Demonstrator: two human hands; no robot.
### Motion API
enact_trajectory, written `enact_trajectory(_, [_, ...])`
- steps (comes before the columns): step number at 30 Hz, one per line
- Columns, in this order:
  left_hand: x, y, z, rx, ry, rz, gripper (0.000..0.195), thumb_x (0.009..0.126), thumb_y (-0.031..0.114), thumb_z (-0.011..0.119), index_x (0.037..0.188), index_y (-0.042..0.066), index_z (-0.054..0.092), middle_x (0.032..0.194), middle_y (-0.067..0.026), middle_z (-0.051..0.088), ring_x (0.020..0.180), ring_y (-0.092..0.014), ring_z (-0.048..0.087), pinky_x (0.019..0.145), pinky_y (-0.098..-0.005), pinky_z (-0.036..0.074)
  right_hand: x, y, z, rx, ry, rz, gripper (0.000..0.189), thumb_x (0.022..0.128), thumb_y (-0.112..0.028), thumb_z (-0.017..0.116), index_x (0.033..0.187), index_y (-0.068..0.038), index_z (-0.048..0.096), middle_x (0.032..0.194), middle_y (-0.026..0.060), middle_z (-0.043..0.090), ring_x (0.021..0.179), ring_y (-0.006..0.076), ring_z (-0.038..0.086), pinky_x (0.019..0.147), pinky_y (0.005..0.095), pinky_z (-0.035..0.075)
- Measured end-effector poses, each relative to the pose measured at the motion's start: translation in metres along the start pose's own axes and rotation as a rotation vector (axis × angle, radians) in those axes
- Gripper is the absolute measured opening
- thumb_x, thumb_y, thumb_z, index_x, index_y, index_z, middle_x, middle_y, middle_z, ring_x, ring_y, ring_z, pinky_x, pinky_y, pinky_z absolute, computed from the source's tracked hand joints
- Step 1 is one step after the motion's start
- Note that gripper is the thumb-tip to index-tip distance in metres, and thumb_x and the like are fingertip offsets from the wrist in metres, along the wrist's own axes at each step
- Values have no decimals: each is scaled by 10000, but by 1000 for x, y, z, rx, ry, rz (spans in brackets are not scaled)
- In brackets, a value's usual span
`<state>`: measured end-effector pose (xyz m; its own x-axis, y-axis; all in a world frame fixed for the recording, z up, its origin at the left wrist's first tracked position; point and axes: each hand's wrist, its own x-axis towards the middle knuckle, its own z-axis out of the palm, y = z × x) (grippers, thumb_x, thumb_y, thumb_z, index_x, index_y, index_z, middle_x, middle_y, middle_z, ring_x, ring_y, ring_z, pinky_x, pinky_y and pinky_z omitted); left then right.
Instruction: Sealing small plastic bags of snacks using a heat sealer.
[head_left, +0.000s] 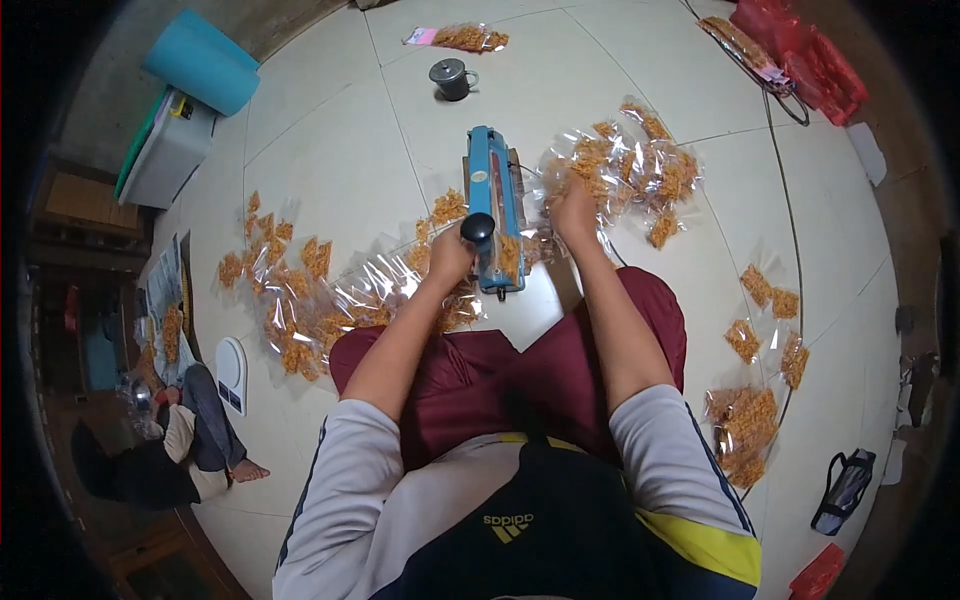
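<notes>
A blue hand impulse sealer (480, 176) with a black round knob (478, 227) stands on the floor between my knees. My left hand (451, 257) is against the near left side of the sealer, beside the knob, which partly hides its fingers. A clear plastic packet with orange-brown fried snack (509, 256) lies across the sealer's near end. My right hand (576, 214) reaches into a heap of clear snack packets (664, 169) right of the sealer; its fingertips are blurred. More filled packets (300, 322) spread over the floor at the left, up to my knee.
A lidded metal mug (452, 79) and a long snack bag (471, 37) lie beyond the sealer. Loose packets (750, 420) and a cable (787, 202) run along the right. At left are a kitchen scale (232, 367), a seated person (150, 457) and a grey storage box (171, 150).
</notes>
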<state>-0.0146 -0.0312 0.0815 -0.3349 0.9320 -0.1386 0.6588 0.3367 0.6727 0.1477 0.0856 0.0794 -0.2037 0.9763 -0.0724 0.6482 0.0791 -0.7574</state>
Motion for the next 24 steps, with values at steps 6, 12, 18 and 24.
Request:
enact_trajectory(6, [31, -39, 47, -608, 113, -70, 155, 752, 115, 518, 889, 46, 535, 761, -156, 584, 726, -262, 577, 617, -354, 440, -38, -99, 2, -81, 85, -602, 604, 781, -386, 473, 1229, -17, 306, 1259, 231, 291, 1172, 362, 263, 957, 452, 189])
enact_trajectory(12, [55, -66, 46, -74, -27, -8, 278, 849, 283, 427, 968, 56, 533, 935, -133, 555, 840, -214, 536, 718, -311, 422, -69, -72, 64, -389, -216, -471, 683, 776, -515, 376, 1247, -26, 300, 1264, 241, 279, 1185, 352, 253, 961, 479, 171])
enact_trajectory(18, [75, -76, 5, -339, 133, -134, 243, 779, 236, 518, 920, 39, 534, 794, -118, 570, 767, -212, 550, 691, -313, 428, -74, -52, 73, -351, -14, -672, 451, 678, -329, 582, 1025, -45, 535, 1197, 205, 384, 1125, 340, 330, 940, 462, 226])
enact_trajectory(24, [128, -118, -4, 142, 386, -207, 412, 688, 287, 612, 1018, 61, 511, 869, -121, 567, 856, -273, 539, 741, -365, 426, -76, -60, 77, -368, -19, -705, 328, 625, -221, 572, 893, -34, 589, 1148, 206, 435, 1107, 359, 353, 920, 498, 236])
